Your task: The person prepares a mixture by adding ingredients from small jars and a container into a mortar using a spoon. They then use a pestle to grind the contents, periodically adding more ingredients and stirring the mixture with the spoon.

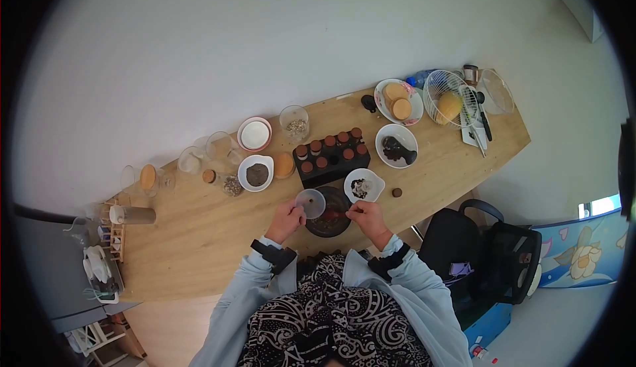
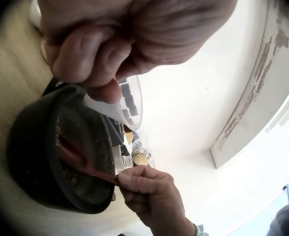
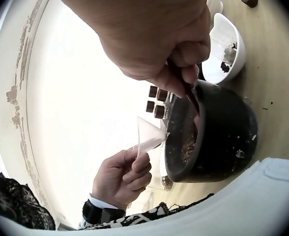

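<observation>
My left hand (image 1: 287, 222) pinches a small translucent funnel (image 1: 310, 204) by its rim, above the left side of a dark, thick-walled bowl (image 2: 34, 152). In the right wrist view the funnel (image 3: 149, 136) is tilted, its narrow end toward the bowl's rim. With thumb and fingers my right hand (image 1: 369, 221) grips the thin handle of a red scoop (image 2: 78, 161), whose head lies inside the bowl. Brown crumbly material (image 3: 187, 150) shows at the bottom of the bowl. A white lipped bowl (image 1: 374, 193) with dark and pale bits stands just behind the dark bowl.
Behind the bowl a black rack (image 1: 331, 165) holds several brown-capped vials. A small brown cap (image 1: 397, 193) lies to the right. White bowls (image 1: 256, 172), glass jars and cork lids line the left and back; a wire basket (image 1: 440, 82) stands far right. An office chair (image 1: 464, 248) is beside the table.
</observation>
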Motion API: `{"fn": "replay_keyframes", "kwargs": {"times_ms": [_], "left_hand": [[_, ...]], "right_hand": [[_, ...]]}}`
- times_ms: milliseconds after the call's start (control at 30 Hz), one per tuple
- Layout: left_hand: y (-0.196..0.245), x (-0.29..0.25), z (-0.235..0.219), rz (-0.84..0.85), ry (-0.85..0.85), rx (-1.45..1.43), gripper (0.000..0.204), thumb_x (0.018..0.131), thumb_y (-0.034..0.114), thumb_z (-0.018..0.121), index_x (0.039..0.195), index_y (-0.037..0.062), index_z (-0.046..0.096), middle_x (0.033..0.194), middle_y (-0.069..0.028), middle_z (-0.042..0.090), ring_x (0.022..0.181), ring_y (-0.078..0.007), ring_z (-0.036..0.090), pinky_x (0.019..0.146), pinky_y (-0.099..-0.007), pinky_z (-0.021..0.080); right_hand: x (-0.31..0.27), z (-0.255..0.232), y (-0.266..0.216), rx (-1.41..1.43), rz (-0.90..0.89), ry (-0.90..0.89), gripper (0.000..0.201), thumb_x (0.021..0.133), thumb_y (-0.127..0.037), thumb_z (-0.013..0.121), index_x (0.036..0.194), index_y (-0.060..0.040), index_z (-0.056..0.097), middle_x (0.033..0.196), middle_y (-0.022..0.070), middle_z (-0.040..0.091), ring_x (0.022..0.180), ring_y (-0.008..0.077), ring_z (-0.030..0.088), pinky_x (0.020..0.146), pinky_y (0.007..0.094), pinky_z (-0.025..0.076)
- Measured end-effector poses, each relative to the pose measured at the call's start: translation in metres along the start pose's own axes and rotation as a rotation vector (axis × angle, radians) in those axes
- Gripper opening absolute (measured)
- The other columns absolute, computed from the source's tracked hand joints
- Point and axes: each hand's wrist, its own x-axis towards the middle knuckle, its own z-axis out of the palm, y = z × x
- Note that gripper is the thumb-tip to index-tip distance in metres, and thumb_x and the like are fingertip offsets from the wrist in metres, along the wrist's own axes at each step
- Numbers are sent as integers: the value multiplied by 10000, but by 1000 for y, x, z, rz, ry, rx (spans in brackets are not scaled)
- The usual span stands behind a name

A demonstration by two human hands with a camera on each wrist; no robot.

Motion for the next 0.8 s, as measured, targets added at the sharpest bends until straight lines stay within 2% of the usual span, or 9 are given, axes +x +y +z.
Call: {"fn": "replay_keyframes", "kwargs": {"times_ms": [67,167,400,467,500,600,667,800], "left_hand": [[-1,2,0,2,4,21,181,905,140,457,872,42,606,603,-11,566,472,-73,473,424,-235,366],[1,3,2,16,29,5,183,904,141,461,821,46,593,604,-11,565,470,-73,471,422,-235,362],[12,7,4,19,4,-8,194,918,156,465,908,34,615,618,-8,565,485,-67,470,431,-229,358],[18,8,8,35,-3,-38,173,947,184,483,860,63,570,628,-8,553,449,-37,391,405,-199,277],[20,10,10,37,-5,-36,173,947,184,483,860,63,570,628,-8,553,449,-37,391,405,-199,277],[25,16,17,44,-2,-46,181,948,185,485,953,46,601,636,-12,559,464,-43,409,415,-198,297],[28,25,22,78,-15,0,243,944,173,487,1094,26,609,638,-12,561,479,-49,426,429,-195,321],[41,41,36,113,-70,48,319,936,155,489,1200,-1,578,646,-12,570,498,-52,450,442,-194,345]], "right_hand": [[-1,6,13,175,70,31,102,736,-93,727,756,-8,675,584,72,593,545,120,535,518,292,423],[-4,4,10,227,137,10,95,750,-84,728,751,-5,674,599,26,592,559,89,515,515,272,411],[-12,-13,7,438,206,12,74,767,-46,714,753,11,669,632,8,592,579,74,505,530,242,394],[-17,-22,0,452,221,10,77,775,-75,711,783,-5,681,629,12,596,548,64,503,486,220,355],[-18,-26,-1,453,219,13,77,775,-75,711,783,-5,681,629,12,596,548,64,503,486,220,355],[-26,-35,-2,481,234,35,88,783,-93,712,783,-12,680,619,13,590,515,56,483,459,207,325],[-32,-44,-6,506,300,36,88,785,-96,714,779,-16,678,605,13,580,485,54,460,438,204,303],[-46,-66,-21,517,350,63,79,785,-86,712,780,-16,677,594,16,572,460,51,438,421,203,283]]}}
